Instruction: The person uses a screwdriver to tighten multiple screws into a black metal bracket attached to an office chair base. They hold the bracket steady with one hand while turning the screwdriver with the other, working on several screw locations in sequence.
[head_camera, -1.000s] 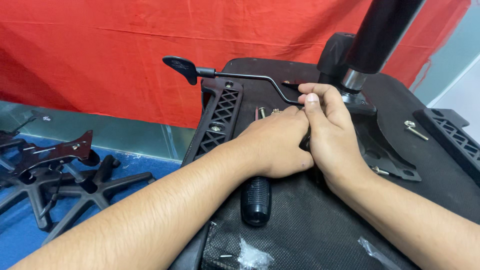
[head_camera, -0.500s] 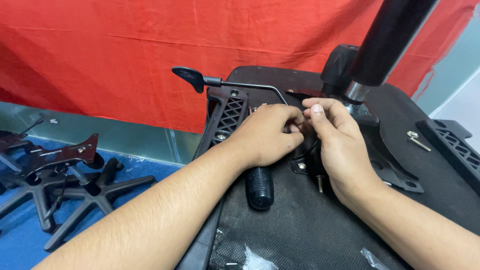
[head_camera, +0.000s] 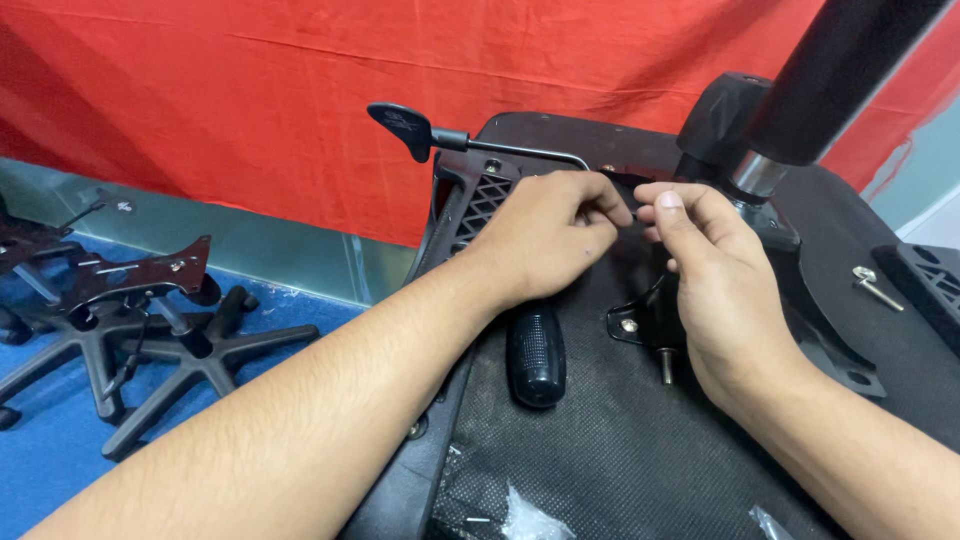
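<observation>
Head view, frame centre: our left hand (head_camera: 545, 235) and right hand (head_camera: 715, 290) pinch fingertips together over mechanism plate (head_camera: 650, 315) on upturned seat (head_camera: 620, 450); pinched part hidden. We keep bolt (head_camera: 666, 365) square, wrists steady.

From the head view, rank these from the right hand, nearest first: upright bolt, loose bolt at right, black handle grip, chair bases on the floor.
1. Upright bolt, just left of the right hand.
2. Black handle grip, farther left.
3. Loose bolt, far right.
4. Chair bases, far left on the floor.

Red cloth (head_camera: 250, 110) across back wall; blue floor (head_camera: 50, 450); black star-shaped chair bases (head_camera: 150, 340) at left.
</observation>
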